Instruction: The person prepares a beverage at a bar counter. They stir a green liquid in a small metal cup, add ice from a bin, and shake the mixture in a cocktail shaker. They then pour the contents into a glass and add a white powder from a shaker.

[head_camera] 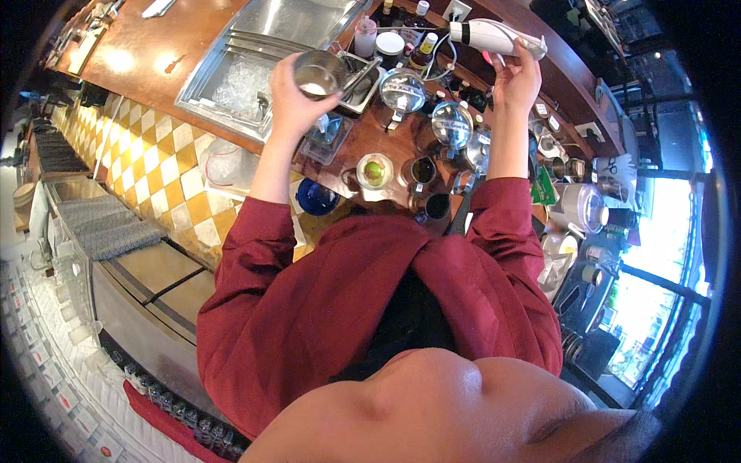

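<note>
My left hand (285, 97) is wrapped around a clear cup (319, 65) with something white in its bottom, held tilted above the counter near the ice well. My right hand (515, 84) grips the rear end of a white handheld frother (487, 36). From the frother's black-ringed front, a thin metal rod points left over the bottles; its tip is hard to make out. Below and between my hands, a glass (382, 180) holding something green stands on the brown counter (370, 139). A small pink thing (487, 56) shows beside my right fingers, partly hidden.
An ice well (240, 84) is set in the counter at left. Steel tray (373, 87), bottles (427, 46) and a white-lidded jar (389, 46) stand ahead. Round-lidded jars (403, 91) bearing writing sit at centre right. A blue bowl (317, 197) lies near me; a white cable (453, 58) loops by the frother.
</note>
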Available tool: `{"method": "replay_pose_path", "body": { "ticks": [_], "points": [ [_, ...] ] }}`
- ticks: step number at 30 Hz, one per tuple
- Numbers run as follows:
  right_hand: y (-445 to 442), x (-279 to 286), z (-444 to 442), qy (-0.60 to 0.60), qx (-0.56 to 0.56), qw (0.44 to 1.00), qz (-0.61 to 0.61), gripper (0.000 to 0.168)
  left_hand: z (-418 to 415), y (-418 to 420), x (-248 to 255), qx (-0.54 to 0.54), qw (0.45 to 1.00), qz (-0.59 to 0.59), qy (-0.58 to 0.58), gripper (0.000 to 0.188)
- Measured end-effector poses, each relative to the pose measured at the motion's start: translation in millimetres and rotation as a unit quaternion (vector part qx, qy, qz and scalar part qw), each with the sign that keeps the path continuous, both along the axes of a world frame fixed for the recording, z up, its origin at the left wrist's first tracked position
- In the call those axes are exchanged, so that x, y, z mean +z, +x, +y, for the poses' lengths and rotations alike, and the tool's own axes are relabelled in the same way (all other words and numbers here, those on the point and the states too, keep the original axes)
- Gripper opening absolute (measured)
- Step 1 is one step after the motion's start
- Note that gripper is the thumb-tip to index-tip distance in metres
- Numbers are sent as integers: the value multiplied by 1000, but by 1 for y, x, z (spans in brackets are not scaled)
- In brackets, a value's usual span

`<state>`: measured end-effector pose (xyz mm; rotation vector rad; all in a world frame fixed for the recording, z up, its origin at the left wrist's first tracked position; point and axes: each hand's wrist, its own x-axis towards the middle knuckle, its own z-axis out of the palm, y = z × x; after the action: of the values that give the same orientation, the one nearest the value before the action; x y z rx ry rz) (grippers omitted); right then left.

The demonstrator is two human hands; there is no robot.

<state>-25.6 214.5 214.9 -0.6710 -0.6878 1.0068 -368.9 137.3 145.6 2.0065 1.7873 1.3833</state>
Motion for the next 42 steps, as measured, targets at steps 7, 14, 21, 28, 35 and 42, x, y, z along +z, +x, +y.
{"method": "replay_pose_path", "body": {
  "ticks": [7, 14, 21, 28, 35, 42],
  "points": [
    [-84, -126, 38, -58, -105, 853, -509, 56, -23, -72, 1, 93, 993, -72, 21, 90],
    [-169, -204, 55, -116, 15, 787, -606, 57, -72, -109, -11, 152, 983, -97, 24, 87],
    [-176, -221, 78, -145, 33, 776, -612, 54, -116, -129, -25, 194, 970, -142, -36, 88],
    [-178, -226, 93, -153, 9, 778, -609, 56, -131, -139, -33, 208, 959, -188, -37, 88],
    [-186, -253, 121, -230, -15, 707, -668, 57, -145, -131, -28, 192, 976, -100, -35, 94],
    [-200, -226, 88, -189, 20, 801, -567, 77, -129, -93, -35, -57, 973, -225, -11, 99]
  ]
}}
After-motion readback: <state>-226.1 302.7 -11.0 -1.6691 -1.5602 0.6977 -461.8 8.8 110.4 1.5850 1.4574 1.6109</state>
